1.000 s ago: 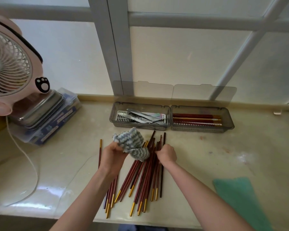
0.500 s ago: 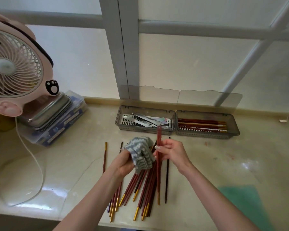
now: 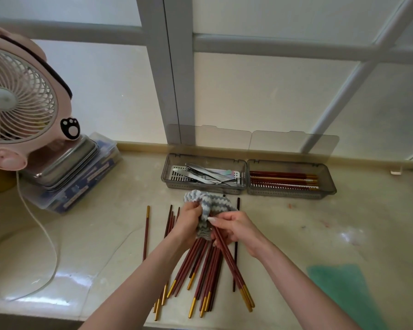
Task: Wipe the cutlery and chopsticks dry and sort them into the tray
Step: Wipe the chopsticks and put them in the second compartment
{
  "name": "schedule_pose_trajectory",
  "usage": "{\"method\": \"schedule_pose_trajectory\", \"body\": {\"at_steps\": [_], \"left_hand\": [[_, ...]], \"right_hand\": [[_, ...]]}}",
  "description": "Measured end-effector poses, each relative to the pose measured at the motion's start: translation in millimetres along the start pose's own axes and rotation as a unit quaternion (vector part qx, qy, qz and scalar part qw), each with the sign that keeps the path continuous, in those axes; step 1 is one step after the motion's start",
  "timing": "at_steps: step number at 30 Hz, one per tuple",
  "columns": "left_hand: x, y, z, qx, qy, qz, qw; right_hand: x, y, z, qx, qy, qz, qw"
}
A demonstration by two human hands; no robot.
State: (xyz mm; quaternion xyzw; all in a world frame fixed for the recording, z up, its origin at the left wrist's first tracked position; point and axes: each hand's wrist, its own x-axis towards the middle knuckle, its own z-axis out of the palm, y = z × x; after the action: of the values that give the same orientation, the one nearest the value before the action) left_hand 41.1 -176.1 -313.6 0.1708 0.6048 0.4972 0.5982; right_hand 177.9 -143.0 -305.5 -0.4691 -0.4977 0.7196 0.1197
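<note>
My left hand (image 3: 188,219) clutches a grey-and-white zigzag cloth (image 3: 206,206) above a pile of red chopsticks with gold ends (image 3: 200,270) on the counter. My right hand (image 3: 236,228) pinches a pair of red chopsticks (image 3: 234,270) whose upper ends are wrapped in the cloth; their gold tips point toward me and to the right. At the back stands a grey tray: its left compartment (image 3: 167,177) holds metal cutlery (image 3: 208,176), its right compartment (image 3: 329,184) holds several red chopsticks (image 3: 284,178).
A pink desk fan (image 3: 17,101) stands at the left on a metal tin and a plastic box (image 3: 76,177), its white cord (image 3: 45,234) looping over the counter. A green cloth (image 3: 343,291) lies at the front right. A window frame rises behind the tray.
My right hand picked chopsticks out of the pile, held them upright, and has now tipped them down with their upper ends inside the cloth held by my left hand.
</note>
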Motion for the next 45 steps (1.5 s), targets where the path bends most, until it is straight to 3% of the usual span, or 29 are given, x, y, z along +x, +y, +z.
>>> {"method": "schedule_pose_trajectory", "body": {"at_steps": [7, 11, 15, 18, 22, 28, 32, 36, 41, 45], "left_hand": [[8, 15, -16, -0.070, 0.072, 0.014, 0.995], [13, 24, -35, -0.044, 0.096, -0.003, 0.994], [17, 31, -49, -0.046, 0.101, 0.002, 0.994], [19, 31, -48, -0.083, 0.140, 0.019, 0.987], [19, 21, -44, -0.051, 0.181, 0.033, 0.982], [10, 19, -25, -0.035, 0.147, 0.059, 0.987], [-8, -5, -3, -0.007, 0.081, 0.014, 0.997], [-6, 4, -5, -0.014, 0.052, 0.002, 0.999], [5, 12, -15, 0.026, 0.112, -0.011, 0.993], [9, 15, -20, 0.081, 0.099, -0.011, 0.992]], "right_hand": [[-17, 28, -21, -0.042, -0.180, 0.027, 0.982], [-26, 42, -32, -0.053, -0.224, 0.034, 0.973], [-30, 52, -34, -0.045, -0.172, 0.021, 0.984], [-29, 55, -28, 0.004, -0.152, 0.019, 0.988], [-28, 59, -11, -0.002, -0.087, 0.030, 0.996], [-21, 51, 11, 0.048, -0.036, 0.031, 0.998], [-11, 25, 22, 0.119, -0.020, 0.016, 0.993], [-10, 15, 15, 0.194, -0.065, 0.017, 0.979], [-14, 15, 15, 0.075, -0.028, -0.017, 0.997], [-16, 22, 12, 0.066, 0.007, -0.023, 0.998]]}}
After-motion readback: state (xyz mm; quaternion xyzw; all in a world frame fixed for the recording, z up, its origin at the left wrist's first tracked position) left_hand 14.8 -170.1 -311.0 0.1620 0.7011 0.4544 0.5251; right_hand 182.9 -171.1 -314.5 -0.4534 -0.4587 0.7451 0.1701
